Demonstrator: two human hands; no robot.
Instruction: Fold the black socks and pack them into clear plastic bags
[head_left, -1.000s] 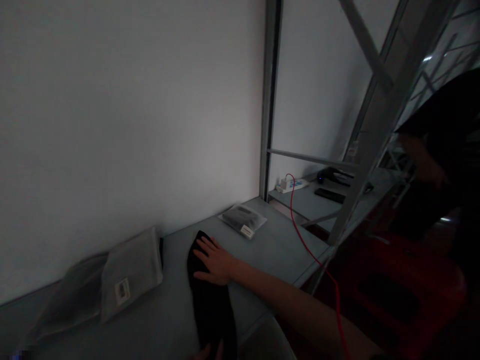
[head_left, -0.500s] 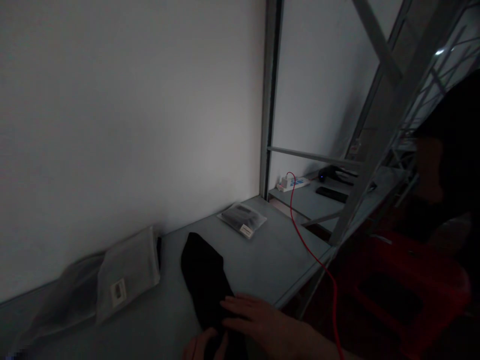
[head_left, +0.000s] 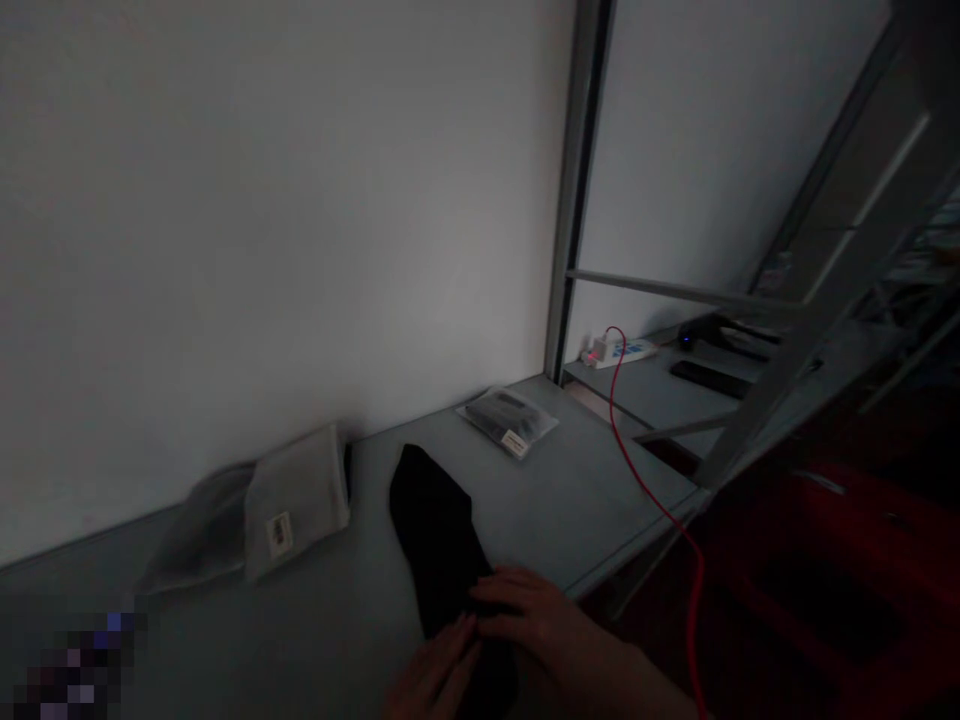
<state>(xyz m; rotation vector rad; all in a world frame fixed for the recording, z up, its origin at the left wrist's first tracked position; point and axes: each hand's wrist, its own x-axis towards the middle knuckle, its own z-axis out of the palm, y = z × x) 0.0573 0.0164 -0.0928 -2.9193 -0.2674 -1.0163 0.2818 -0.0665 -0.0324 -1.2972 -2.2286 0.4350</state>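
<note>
A long, black, flat-lying piece of cloth [head_left: 435, 530], sock-like in outline, stretches across the grey shelf top [head_left: 577, 470]. My right hand [head_left: 529, 615] rests on its right edge with the fingers stretched out flat. Beside it, nearer the bottom of the view, my left hand [head_left: 435, 672] lies on the cloth's left side, its fingers extended and slightly apart. The fingertips of both hands nearly meet over the cloth. The near end of the cloth is dark and partly covered by the hands.
Frosted zip bags with labels lie at left [head_left: 296, 505] and near the wall [head_left: 508, 420]. A red cable [head_left: 626, 455] runs from a power strip [head_left: 634, 350] past my right arm. Metal frame posts [head_left: 574, 200] and a red stool [head_left: 840, 560] stand to the right.
The view has turned left, so everything sits further right. My left hand's fingers, bent before, now lie straighter on the cloth. The person at the right is mostly out of view.
</note>
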